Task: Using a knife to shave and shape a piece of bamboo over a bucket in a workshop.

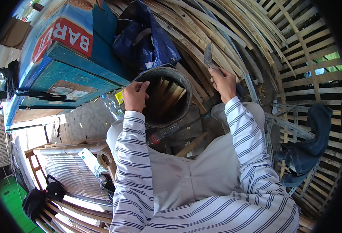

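Wooden sticks [174, 97] lean inside a dark round bucket [189, 95]. The left hand [136, 96], fingers half curled, overlaps its rim, any hold unclear; rightward, the right hand [223, 82] tightly grips a knife [208, 55].

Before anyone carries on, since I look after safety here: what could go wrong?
The knife in the right hand has a bare blade, so a slip might cut the ungloved left hand. The clear plastic bottle lying beside the dark round container could roll underfoot.
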The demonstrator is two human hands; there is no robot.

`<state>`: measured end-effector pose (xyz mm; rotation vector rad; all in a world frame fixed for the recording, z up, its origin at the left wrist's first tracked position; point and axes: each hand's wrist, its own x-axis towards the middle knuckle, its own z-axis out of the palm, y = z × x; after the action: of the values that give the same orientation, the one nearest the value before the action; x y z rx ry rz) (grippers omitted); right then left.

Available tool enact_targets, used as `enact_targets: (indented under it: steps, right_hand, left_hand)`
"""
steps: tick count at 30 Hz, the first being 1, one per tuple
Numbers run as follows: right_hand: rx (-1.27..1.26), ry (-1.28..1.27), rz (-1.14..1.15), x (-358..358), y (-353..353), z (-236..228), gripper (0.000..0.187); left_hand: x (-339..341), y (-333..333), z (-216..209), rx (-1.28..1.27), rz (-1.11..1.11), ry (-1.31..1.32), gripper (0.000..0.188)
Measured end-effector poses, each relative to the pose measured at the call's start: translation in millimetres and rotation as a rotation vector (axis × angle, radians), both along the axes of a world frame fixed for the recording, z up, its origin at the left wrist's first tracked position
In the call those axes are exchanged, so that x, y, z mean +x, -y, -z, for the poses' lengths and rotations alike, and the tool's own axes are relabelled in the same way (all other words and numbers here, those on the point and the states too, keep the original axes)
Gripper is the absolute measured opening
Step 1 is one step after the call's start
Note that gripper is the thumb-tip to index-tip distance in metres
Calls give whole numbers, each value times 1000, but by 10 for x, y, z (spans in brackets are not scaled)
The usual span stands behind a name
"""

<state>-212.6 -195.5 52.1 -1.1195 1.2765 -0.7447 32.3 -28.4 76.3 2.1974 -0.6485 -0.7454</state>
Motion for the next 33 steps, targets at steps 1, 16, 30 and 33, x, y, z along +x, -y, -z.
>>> enact_targets:
  steps: [1, 16, 30, 33]
  right_hand:
    - [17, -10, 0, -36, -35, -22, 26]
    - [-343, -107, -361, -211, -1439, -272, 49]
    - [-365, 20, -52, -793, -1991, -956, 12]
    - [-444, -377, 170, -1568, -1916, -622, 23]
  left_hand:
    - [33, -83, 11, -7, -2, 7, 27]
    - [-1017, -730, 216, -404, -116, -929, 74]
    - [-506, -790, 641, -403, -483, -1239, 9]
    - [-381, -724, 686, -381, -533, -1200, 8]
